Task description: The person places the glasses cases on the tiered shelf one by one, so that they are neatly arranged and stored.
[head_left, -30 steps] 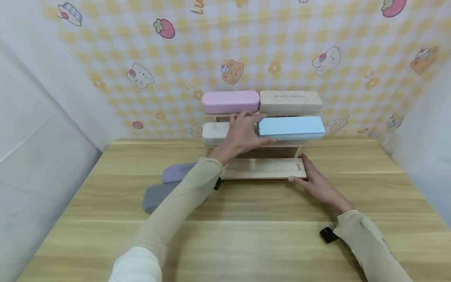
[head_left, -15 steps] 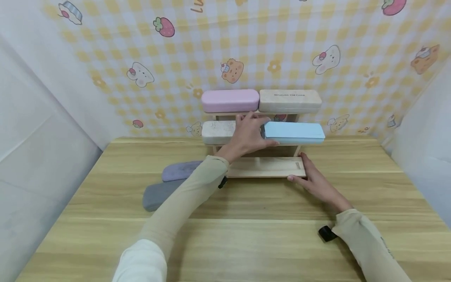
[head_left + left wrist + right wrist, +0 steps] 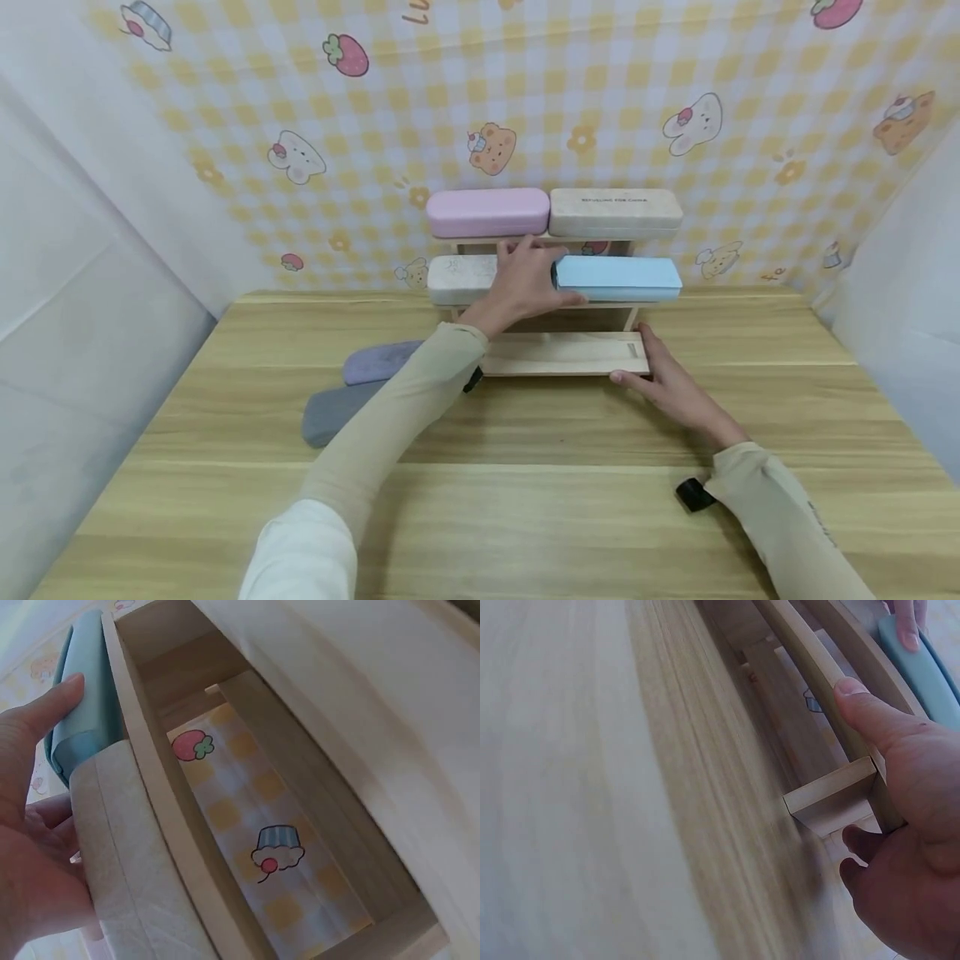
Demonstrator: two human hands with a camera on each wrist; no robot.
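Note:
In the head view a light blue glasses case [image 3: 618, 278] lies on the middle shelf of a tiered wooden rack [image 3: 562, 354]. My left hand [image 3: 519, 282] pinches the left end of this case between thumb and fingers. Beside it on the same shelf is a speckled off-white case [image 3: 459, 280], partly hidden by that hand. My right hand [image 3: 671, 385] grips the right end of the rack's bottom shelf; the right wrist view shows the thumb on top and fingers below. In the left wrist view the blue case [image 3: 88, 697] meets the off-white case [image 3: 131, 840] end to end.
On the top shelf sit a pink case [image 3: 487, 212] and a beige case with lettering [image 3: 615, 213]. A purple-grey case [image 3: 378, 362] and a grey case [image 3: 337, 412] lie on the wooden table [image 3: 555, 525] at left, partly behind the left sleeve. A patterned cloth [image 3: 585, 92] hangs behind.
My left hand has lowered the light blue case onto the middle shelf, then shifted it a little left, towards the off-white case. The right hand has kept its hold on the rack.

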